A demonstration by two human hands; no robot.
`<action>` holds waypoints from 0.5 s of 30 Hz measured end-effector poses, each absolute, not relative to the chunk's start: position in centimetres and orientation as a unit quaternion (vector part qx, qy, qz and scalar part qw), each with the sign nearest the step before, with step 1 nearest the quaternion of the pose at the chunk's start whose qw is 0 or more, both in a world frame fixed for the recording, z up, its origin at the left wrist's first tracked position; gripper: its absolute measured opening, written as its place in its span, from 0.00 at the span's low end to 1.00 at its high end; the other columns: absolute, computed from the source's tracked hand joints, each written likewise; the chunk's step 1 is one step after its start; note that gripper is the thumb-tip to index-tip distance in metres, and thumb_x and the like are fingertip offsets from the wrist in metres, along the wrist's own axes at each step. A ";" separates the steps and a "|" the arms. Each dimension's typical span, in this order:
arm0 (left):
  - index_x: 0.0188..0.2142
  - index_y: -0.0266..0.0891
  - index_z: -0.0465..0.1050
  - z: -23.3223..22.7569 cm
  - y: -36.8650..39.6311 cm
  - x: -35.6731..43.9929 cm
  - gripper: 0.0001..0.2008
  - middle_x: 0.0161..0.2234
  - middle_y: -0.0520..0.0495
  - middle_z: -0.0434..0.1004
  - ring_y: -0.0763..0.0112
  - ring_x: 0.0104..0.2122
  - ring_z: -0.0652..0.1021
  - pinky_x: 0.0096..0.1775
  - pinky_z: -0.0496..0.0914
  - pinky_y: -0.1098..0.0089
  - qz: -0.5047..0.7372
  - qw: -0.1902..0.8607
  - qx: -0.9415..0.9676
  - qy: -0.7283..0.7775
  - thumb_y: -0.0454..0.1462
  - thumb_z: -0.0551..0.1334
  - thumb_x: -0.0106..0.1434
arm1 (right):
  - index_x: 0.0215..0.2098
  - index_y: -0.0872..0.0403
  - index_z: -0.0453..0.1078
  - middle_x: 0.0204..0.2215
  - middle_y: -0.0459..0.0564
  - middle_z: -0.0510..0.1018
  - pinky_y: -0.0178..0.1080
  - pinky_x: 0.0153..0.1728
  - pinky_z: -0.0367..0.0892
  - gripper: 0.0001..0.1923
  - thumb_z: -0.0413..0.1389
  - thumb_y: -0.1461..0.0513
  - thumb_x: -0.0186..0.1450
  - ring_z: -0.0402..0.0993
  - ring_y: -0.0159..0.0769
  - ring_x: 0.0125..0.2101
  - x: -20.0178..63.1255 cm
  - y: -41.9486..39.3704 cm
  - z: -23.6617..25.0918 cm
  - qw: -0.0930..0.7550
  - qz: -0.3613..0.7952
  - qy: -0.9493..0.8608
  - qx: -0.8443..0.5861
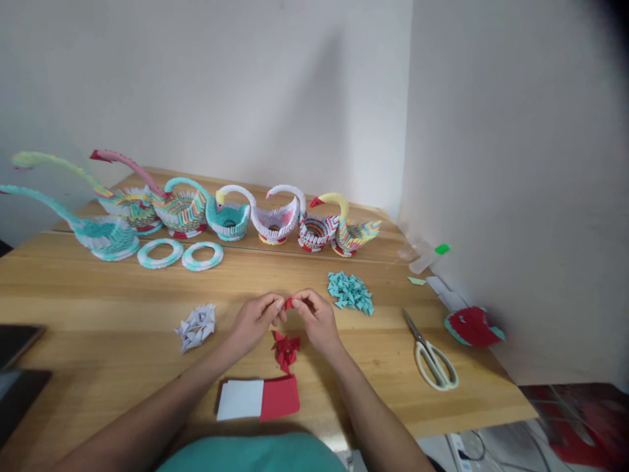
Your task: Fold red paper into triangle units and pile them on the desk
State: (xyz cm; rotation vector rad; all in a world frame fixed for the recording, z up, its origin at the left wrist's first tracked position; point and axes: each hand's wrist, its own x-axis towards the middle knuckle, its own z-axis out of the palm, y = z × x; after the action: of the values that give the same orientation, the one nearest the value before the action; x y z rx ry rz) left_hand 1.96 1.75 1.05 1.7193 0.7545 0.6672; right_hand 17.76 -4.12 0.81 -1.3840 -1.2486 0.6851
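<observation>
Between both hands is a small folded red paper piece [288, 303], pinched at its two sides over the middle of the table. My left hand [258, 316] grips it from the left with thumb and fingers. From the right, my right hand [317, 320] pinches its other side. Just below the hands lies a small pile of folded red paper pieces [285, 351]. Nearer to me are a stack of white paper slips [240, 399] and a stack of red paper slips [280, 397], side by side. The fingers partly hide the held piece.
Folded white pieces [196, 328] lie left, teal pieces [350, 292] right. Scissors [432, 359] rest on the right of the wooden table [373, 367]. Several paper swans, one teal [105, 236], line the back, with two paper rings [160, 263]. A red-and-teal item [472, 326] sits against the wall.
</observation>
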 end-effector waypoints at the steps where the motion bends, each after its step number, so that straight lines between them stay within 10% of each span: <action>1: 0.31 0.37 0.71 1.0 1.7 2.1 0.14 0.26 0.50 0.74 0.72 0.26 0.72 0.31 0.64 0.73 0.288 0.566 0.707 0.312 0.44 0.54 0.65 | 0.29 0.54 0.71 0.25 0.44 0.75 0.33 0.31 0.64 0.07 0.56 0.59 0.63 0.69 0.32 0.27 17.8 -4.1 0.8 0.552 0.297 -0.519 -0.581; 15: 0.27 0.34 0.73 0.8 2.4 2.1 0.16 0.22 0.50 0.76 0.75 0.21 0.72 0.27 0.66 0.74 0.302 0.765 0.493 0.283 0.47 0.69 0.52 | 0.35 0.51 0.76 0.31 0.49 0.77 0.38 0.37 0.68 0.08 0.54 0.64 0.65 0.73 0.36 0.33 17.5 -4.3 0.9 0.537 0.184 -0.629 -0.531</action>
State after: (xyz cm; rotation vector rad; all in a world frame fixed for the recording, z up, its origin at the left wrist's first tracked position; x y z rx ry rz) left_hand 2.09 2.40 0.84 1.0713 0.6152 0.6560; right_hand 17.46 -4.28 0.92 -1.2636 -1.4958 0.4388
